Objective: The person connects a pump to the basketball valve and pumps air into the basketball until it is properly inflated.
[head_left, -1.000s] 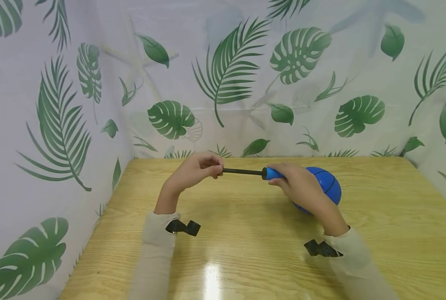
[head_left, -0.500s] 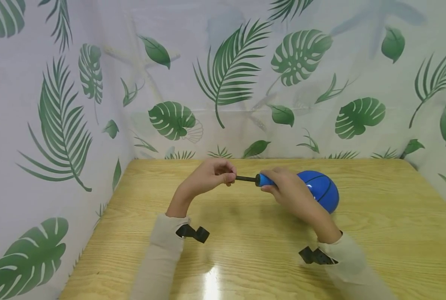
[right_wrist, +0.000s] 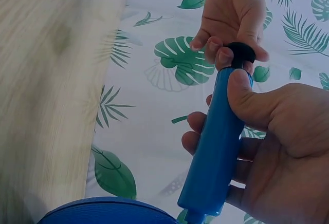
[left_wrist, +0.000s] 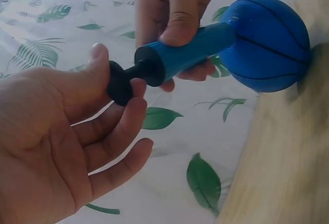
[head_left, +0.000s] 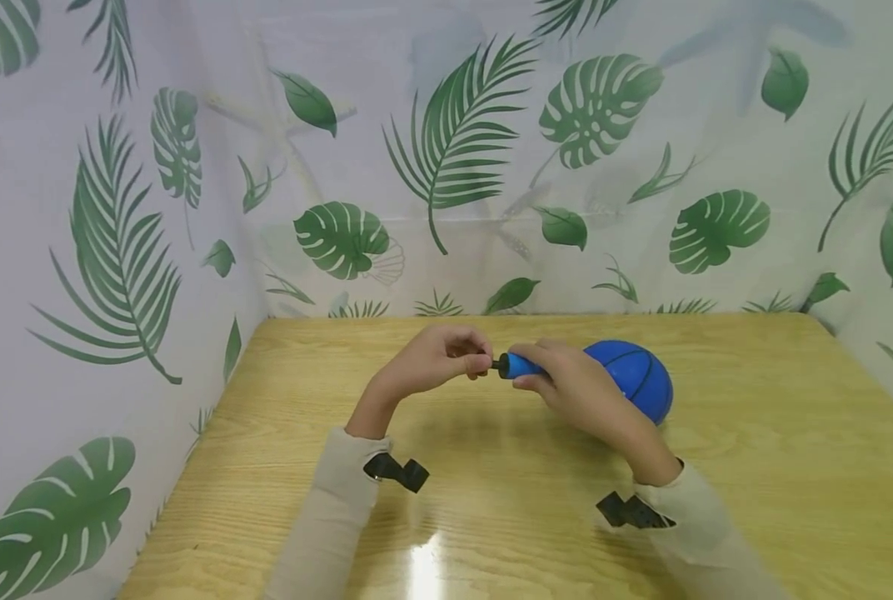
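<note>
A blue hand pump point(right_wrist: 211, 142) with a black plunger handle lies across my right hand point(head_left: 585, 387), whose fingers and thumb wrap its barrel. My left hand point(head_left: 439, 362) pinches the black handle point(left_wrist: 120, 82) between thumb and fingers. Only a short piece of the black rod shows between handle and barrel. A blue ball point(left_wrist: 267, 44) with black lines sits at the pump's far end. In the head view the ball rests on the table behind my right hand, which covers part of it. The left wrist view has the pump's tip meeting the ball.
Under both hands stretches a wooden table point(head_left: 776, 433). White sheeting point(head_left: 491, 158) printed with green leaves rises behind the table and along its left side. Black camera mounts point(head_left: 397, 472) sit at both sleeve cuffs.
My left hand has moved right and slightly down, pushing the handle toward the barrel. The long exposed rod has shrunk to a short piece. My right hand and the ball have shifted slightly left.
</note>
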### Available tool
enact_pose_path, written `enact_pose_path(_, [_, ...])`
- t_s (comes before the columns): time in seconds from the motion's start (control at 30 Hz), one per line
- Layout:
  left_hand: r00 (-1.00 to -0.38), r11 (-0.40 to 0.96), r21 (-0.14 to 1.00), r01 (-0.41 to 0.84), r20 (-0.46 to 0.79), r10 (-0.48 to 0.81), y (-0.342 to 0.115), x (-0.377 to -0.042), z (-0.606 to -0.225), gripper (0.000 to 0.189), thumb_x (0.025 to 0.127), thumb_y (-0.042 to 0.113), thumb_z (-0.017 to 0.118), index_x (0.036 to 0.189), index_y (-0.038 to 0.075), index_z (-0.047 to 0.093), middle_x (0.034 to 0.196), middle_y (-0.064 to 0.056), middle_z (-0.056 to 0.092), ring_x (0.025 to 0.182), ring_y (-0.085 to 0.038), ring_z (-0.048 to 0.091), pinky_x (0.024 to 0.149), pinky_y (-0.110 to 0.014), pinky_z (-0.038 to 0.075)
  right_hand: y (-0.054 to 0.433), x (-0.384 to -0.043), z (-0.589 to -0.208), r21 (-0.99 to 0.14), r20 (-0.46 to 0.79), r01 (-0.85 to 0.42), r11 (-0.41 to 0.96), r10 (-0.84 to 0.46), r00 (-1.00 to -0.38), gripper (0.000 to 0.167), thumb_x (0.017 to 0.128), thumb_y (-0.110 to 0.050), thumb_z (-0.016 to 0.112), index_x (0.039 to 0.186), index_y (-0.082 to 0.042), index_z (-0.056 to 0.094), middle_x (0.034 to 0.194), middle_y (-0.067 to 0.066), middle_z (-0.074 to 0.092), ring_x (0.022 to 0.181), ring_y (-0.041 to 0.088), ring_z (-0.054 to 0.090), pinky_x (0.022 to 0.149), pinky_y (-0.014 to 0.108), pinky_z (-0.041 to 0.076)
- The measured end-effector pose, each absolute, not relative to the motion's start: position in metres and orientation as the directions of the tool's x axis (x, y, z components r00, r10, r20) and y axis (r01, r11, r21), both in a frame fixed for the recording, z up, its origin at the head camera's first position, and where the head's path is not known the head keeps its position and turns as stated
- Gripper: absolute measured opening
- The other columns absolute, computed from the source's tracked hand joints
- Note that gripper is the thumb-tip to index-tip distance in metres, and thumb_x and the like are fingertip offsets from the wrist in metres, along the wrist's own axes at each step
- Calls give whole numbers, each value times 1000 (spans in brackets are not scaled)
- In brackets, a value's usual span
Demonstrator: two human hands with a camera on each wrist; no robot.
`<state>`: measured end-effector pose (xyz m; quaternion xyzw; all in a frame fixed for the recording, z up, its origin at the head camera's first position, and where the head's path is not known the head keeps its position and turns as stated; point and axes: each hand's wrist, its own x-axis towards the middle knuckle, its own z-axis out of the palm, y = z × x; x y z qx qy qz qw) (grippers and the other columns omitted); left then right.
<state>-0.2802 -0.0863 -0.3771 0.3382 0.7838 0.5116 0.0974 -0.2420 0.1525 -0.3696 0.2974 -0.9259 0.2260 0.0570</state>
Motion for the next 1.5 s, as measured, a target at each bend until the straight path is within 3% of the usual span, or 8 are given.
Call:
enact_pose_path(0.23, [-803,292,847,444,231,549,-115,-280,-363,9,100,11,66,102,3,70,92,-10,70,83,-25,67,78,-32,57,166,-249,-362,-450,204,-523,724,-487,-849,31,99,-19,68,128,-7,68,115,11,73,99,25,70,81,43,56])
enact_pose_path(0.47, [-824,286,856,430,244,511,-133,-278,-354,12,101,10,64,105,1,70,97,-12,69,87,-21,67,85,-36,57,182,-255,-360,-477,172,-493,728,-472,-865,44,100,-17,66,141,-2,59,132,19,67,119,38,66,94,53,55])
enact_pose_path(0.67, [-834,283,865,414,235,500,-133,-277,-353,12,101,9,64,106,0,70,97,-13,70,89,-32,68,83,-32,57,179,-254,-360,-473,189,-516,715,-489,-851,41,99,-16,67,137,-1,61,125,18,70,112,35,68,89,50,56])
enact_pose_path(1.0, [-808,300,852,428,213,549,-100,-278,-368,8,101,6,62,103,0,67,91,-13,68,80,-15,64,75,-28,56,167,-249,-364,-398,245,-553,732,-497,-833,33,96,-14,70,126,-1,67,109,16,72,100,31,68,82,46,56])
enact_pose_path(1.27, [-778,267,876,402,173,603,-74,-276,-379,9,102,8,61,102,0,65,92,-17,66,77,-15,63,73,-26,55,154,-243,-368,-366,269,-580,728,-514,-815,27,95,-14,72,119,-2,70,91,7,67,76,17,57,67,33,47])
enact_pose_path(1.5, [-767,282,860,426,178,617,-76,-278,-379,11,102,12,63,105,2,67,94,-12,67,80,-14,64,74,-29,58,156,-242,-367,-359,260,-575,735,-514,-818,33,96,-19,71,126,-5,68,89,3,64,72,13,51,64,29,40])
